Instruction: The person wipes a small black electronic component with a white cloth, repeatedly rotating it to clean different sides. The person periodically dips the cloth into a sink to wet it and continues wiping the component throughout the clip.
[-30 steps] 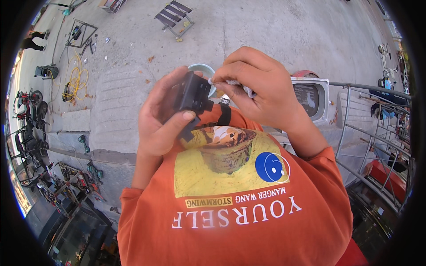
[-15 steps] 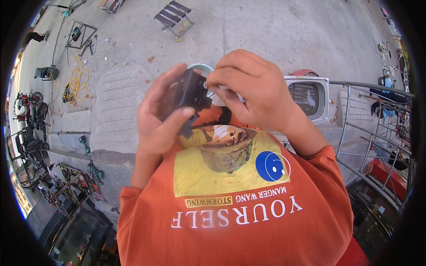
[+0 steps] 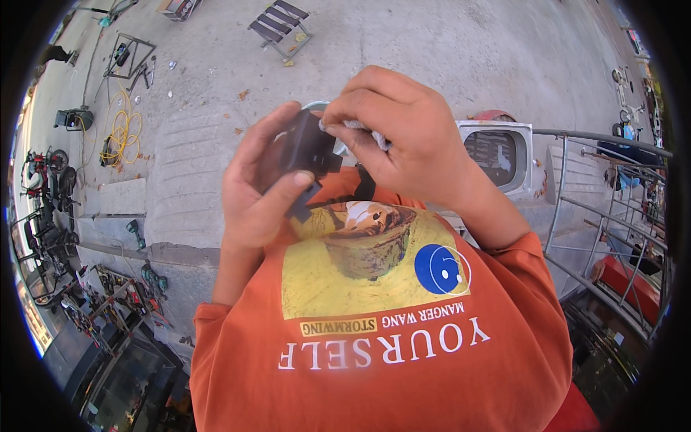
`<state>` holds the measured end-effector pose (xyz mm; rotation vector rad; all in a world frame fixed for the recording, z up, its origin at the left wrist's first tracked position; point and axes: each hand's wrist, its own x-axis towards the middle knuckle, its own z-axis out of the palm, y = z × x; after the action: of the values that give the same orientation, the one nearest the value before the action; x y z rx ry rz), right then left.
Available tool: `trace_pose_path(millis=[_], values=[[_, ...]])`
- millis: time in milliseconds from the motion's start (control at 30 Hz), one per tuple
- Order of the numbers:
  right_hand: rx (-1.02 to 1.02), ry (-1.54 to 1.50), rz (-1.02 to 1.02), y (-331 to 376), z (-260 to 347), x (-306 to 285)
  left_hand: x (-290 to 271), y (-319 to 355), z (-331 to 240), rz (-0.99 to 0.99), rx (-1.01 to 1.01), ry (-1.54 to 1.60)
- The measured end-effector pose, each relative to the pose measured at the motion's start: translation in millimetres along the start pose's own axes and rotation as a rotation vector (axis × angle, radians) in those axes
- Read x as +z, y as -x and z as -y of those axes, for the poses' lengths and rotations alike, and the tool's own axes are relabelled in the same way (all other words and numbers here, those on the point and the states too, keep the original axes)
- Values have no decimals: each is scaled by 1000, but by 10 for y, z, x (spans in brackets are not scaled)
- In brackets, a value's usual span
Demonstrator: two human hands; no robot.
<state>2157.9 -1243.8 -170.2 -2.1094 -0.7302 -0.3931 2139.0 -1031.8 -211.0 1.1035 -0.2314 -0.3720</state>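
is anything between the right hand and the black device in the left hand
Only the white cloth pinched in the right hand, its tip at the black device in the left hand; nothing else visible stands between.

Across the front of the orange T-shirt (image 3: 381,396) we can see one large word in white capitals (image 3: 381,349), upside down to us, with a smaller white line (image 3: 421,315) above it and dark capitals on a yellow strip (image 3: 338,328) beside that. On the dark, boxy device (image 3: 297,147), any small markings are, as far as we can judge, too blurred to read.
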Motion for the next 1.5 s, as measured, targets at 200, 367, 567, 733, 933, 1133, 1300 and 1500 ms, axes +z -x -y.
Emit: trace_pose_path(millis=[200, 367, 567, 733, 933, 1133, 1300, 1500], values=[[38, 16, 20, -14, -8, -18, -4, -28, -5, -2, 30, 59], [129, -32, -25, 15, -97, -95, 1, -14, -34, -19, -50, 101], [153, -84, -15, 15, -67, -191, 33, -20, -43, -1, -28, 272], [123, -182, -2, 15, -33, -164, -4, -40, -41, 33, -49, 286], [96, -198, 18, -18, -36, -151, -29, -39, -41, 36, -95, 302], [109, -145, 94, -38, -28, -126, -78, -13, -20, 38, -133, 291], [56, -128, 128, -50, 1, -56, -95, -1, -8, 34, -115, 99], [69, -36, 160, -38, 10, -103, -89, -21, 23, 66, -12, -18]])
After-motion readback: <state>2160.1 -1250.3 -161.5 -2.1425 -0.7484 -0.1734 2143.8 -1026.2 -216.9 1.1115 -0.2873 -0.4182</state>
